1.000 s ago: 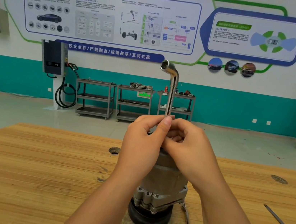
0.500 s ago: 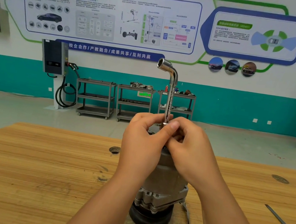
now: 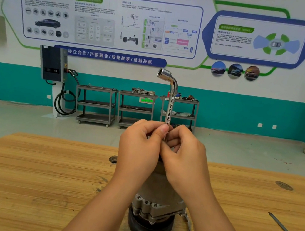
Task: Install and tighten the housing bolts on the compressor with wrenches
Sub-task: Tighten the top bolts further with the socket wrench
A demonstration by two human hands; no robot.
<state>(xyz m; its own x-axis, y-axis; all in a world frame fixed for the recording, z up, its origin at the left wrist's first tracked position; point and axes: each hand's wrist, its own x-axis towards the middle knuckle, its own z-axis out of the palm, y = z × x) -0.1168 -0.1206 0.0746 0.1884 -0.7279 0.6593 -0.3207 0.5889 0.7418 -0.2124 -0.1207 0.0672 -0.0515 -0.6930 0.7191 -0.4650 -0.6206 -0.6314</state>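
Your left hand (image 3: 139, 148) and right hand (image 3: 185, 156) together pinch the upright wrench (image 3: 169, 106) above the compressor (image 3: 157, 203) on the desk (image 3: 33, 177).

Bare left hand (image 3: 139, 152) with a short-trimmed thumbnail, bare right hand (image 3: 184, 158) with rounded knuckles. Bare left forearm (image 3: 96, 210) and bare right forearm (image 3: 216, 226), uncovered down to the lower edge.

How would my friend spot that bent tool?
Find the wooden table, then the grey compressor standing on it. Above it, the left hand and right hand grip an upright L-shaped socket wrench. Only its top bends, ending in an open socket.
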